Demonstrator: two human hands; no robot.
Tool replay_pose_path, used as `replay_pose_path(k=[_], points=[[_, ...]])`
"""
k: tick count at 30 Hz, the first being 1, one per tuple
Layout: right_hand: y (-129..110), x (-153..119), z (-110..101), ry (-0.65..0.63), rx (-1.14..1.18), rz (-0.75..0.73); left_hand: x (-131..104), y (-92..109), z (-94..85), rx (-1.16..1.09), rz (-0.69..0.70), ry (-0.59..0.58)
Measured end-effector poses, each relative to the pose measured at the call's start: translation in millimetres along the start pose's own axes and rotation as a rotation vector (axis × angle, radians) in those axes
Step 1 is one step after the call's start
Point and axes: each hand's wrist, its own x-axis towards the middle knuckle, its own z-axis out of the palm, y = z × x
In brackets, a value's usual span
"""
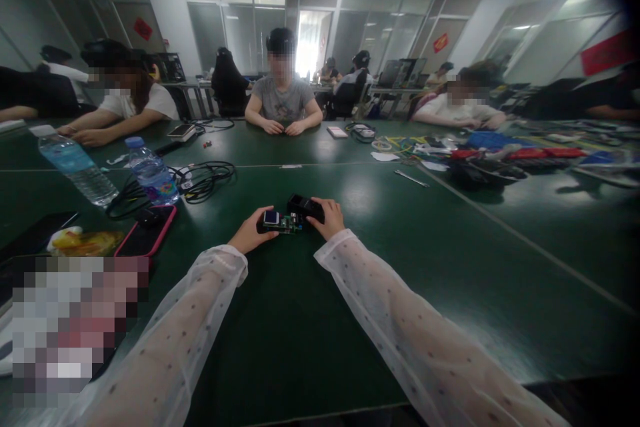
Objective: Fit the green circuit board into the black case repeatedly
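Note:
My left hand [254,229] grips a small green circuit board [286,223] by its left end, thumb and fingers closed around it. A little square screen [271,217] sits on that end of the board. Fingers of my right hand [327,216] are closed around a black plastic casing [299,203], which is tilted and has a recess on its upper side. The board's right end meets or overlaps the casing's lower left; whether they touch I cannot tell. Both hands are above the green table [280,320], and sheer dotted sleeves cover my forearms.
Left of my hands are a phone with a pink edge [149,230], two water bottles [153,170] [75,163] and coiled black cables [207,180]. A wrench [411,178] and a pile of cables and tools [515,153] lie to the right. A person [283,97] sits opposite.

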Motion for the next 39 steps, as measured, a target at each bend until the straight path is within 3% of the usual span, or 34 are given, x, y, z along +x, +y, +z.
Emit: replay_pose_path(k=[6, 39], points=[[3, 0, 3, 0.011, -0.007, -0.012, 1, -3, 0.5, -0.032, 0.041, -0.011], [1, 1, 1, -0.009, 0.012, -0.012, 0, 5, -0.8, -0.011, -0.001, 0.008]])
